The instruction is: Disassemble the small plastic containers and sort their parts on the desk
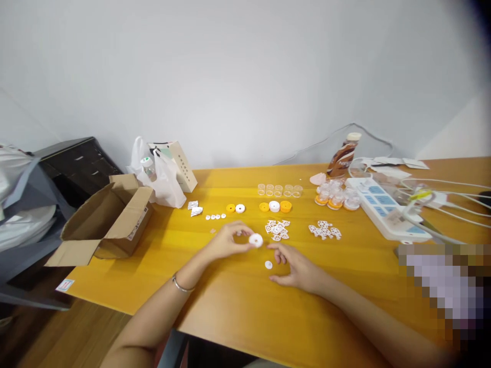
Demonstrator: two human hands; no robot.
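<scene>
Between thumb and fingers, my left hand [229, 239] pinches a white round cap with a central hole [255, 240], its face turned to me. To the right, my right hand [293, 266] has its thumb and index finger spread, with nothing between them. A small white disc [268, 265] lies on the table just left of its fingers. Beyond the hands are a pile of white openwork plastic pieces [276, 230], a yellow cap [230, 208] beside a white cap [240, 208], and another short row of yellow and white caps [274, 206].
Clear cups [279, 190] stand in a row at the back. Several small white discs [215, 216] and foil packets [196, 210] lie left; an open cardboard box [126, 220] is at the left edge. On the right are assembled yellow-based pieces [336, 197], a bottle [343, 156] and a power strip [387, 209].
</scene>
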